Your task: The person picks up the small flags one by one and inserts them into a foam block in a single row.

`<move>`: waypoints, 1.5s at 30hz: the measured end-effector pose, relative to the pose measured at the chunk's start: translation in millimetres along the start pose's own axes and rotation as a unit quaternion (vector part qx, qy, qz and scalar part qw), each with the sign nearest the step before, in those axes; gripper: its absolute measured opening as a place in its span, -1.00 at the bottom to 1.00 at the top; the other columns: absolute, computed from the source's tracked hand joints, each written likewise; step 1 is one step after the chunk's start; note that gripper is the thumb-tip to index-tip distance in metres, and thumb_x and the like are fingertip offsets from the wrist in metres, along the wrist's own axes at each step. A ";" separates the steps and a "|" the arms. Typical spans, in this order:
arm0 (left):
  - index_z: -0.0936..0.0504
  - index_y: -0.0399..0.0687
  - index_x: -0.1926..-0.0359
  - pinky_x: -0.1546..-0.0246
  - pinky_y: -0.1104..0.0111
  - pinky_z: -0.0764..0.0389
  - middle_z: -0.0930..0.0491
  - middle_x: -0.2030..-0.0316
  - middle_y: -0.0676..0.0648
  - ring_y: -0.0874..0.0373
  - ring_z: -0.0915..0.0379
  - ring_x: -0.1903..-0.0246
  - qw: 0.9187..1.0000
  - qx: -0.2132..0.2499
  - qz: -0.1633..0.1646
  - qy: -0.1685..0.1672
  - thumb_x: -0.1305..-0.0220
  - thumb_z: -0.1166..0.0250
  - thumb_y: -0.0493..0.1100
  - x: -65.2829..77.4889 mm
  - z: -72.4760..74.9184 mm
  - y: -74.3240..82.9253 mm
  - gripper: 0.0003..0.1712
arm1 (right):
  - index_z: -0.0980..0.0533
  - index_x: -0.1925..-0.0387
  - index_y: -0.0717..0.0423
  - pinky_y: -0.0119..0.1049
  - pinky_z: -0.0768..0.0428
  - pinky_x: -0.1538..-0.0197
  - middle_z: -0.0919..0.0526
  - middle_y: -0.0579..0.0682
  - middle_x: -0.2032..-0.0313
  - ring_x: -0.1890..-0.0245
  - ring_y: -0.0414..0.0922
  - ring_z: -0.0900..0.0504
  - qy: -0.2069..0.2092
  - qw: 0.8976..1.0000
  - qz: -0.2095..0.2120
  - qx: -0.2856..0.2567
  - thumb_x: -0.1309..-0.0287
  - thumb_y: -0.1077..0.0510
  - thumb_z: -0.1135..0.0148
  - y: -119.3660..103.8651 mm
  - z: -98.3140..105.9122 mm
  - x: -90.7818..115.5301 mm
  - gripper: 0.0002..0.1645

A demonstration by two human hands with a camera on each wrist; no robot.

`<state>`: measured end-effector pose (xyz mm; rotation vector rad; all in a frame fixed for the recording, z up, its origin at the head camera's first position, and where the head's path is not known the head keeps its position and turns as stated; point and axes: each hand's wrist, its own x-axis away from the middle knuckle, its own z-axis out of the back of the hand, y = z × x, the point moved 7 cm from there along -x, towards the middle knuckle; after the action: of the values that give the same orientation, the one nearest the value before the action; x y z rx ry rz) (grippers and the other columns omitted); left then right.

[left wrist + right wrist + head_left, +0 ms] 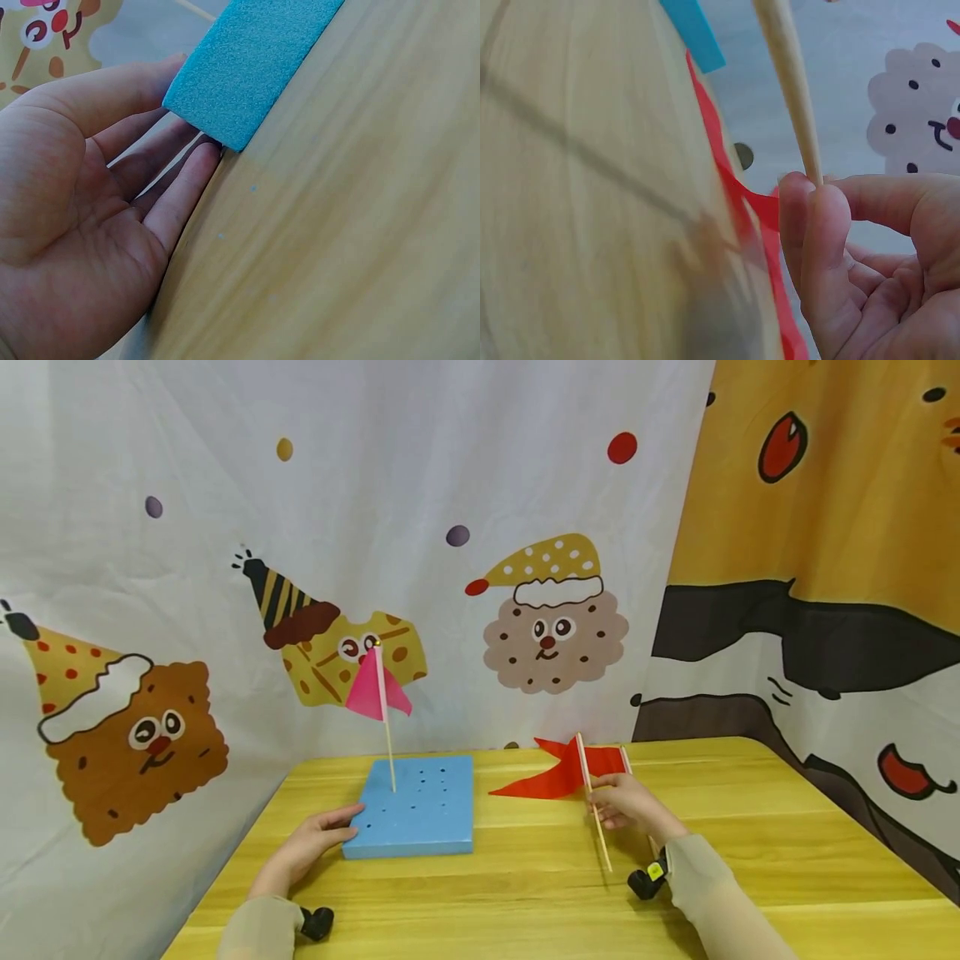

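Right hand (626,802): fingers pinch a red flag (551,781) by its stick (603,839), lower right of center. Left hand (303,849): fingers loosely extended, touching blue block (427,835) on tabletop (525,885), lower center-left. Pink flag (365,689) stands in block.

Looks like a draped-off recording booth; can't tell if it's inside a home, studio or office. Evidence: white cartoon-print curtain (420,468) with visible folds, beyond left hand (309,843) and right hand (632,803). Print: square biscuit (112,777) in a party hat, left of the left hand; cheese wedge (307,681) beyond that hand; scalloped cookie (555,675) beyond the right hand. Second curtain (847,527), yellow/black/white, off to the right of the right hand. Wood-grain tabletop (510,902) below both hands. Black wrist-worn units (317,923) just behind each hand.
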<state>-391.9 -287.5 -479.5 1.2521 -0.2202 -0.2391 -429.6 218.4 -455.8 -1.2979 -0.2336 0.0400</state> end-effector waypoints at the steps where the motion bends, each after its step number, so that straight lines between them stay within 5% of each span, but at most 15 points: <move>1: -0.25 -0.28 -0.41 -0.29 -0.06 -0.24 -0.12 -0.40 -0.37 -0.31 -0.03 -0.36 1.000 0.001 -0.001 0.001 -0.39 -0.22 -0.11 0.2 0.5 0.2 -0.32 | -0.21 -0.25 0.51 -0.39 -0.58 0.58 -0.67 0.11 0.43 0.65 -0.21 -0.54 0.000 1.000 0.001 -0.004 -0.26 0.29 -0.14 -2.8 -0.8 0.1 -0.39; 9: -0.26 -0.28 -0.41 -0.29 -0.06 -0.23 -0.12 -0.40 -0.35 -0.29 -0.05 -0.36 1.000 -0.004 -0.013 0.003 -0.39 -0.21 -0.12 1.7 2.7 5.7 -0.33 | -0.24 -0.27 0.48 -0.26 -0.66 0.53 -0.67 0.25 0.33 0.62 -0.15 -0.62 -0.001 0.999 0.038 0.015 -0.28 0.27 -0.13 -36.5 -3.1 1.2 -0.40; 24: -0.27 -0.30 -0.40 -0.28 -0.03 -0.27 -0.14 -0.39 -0.35 -0.28 -0.10 -0.34 1.000 -0.004 -0.011 0.009 -0.40 -0.20 -0.13 7.0 10.8 1.6 -0.34 | -0.29 -0.25 0.39 -0.21 -0.67 0.51 -0.68 0.11 0.40 0.59 -0.07 -0.65 -0.012 0.995 0.095 0.039 -0.26 0.25 -0.20 -100.0 -19.3 4.2 -0.42; 36: -0.33 -0.24 -0.39 -0.29 -0.08 -0.23 -0.19 -0.39 -0.30 -0.28 -0.10 -0.34 0.999 -0.016 -0.015 0.031 -0.36 -0.24 -0.12 7.5 12.1 6.2 -0.36 | -0.32 -0.26 0.33 -0.24 -0.63 0.59 -0.65 0.23 0.23 0.51 0.15 -0.67 -0.014 0.987 0.151 0.057 -0.23 0.29 -0.20 -120.0 -66.8 -6.2 -0.42; 45: -0.29 -0.29 -0.39 -0.27 -0.04 -0.28 -0.16 -0.39 -0.34 -0.30 -0.09 -0.34 1.000 -0.011 -0.027 0.009 -0.40 -0.20 -0.12 6.5 0.3 6.5 -0.36 | -0.37 -0.23 0.20 -0.19 -0.61 0.63 -0.61 0.20 0.24 0.53 0.18 -0.66 -0.017 0.974 0.219 0.057 -0.23 0.25 -0.25 -142.3 -98.4 -14.0 -0.46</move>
<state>-385.3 -287.7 -472.9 1.2397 -0.1685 -0.2768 -438.6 84.1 -346.3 -1.2143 0.0298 0.4459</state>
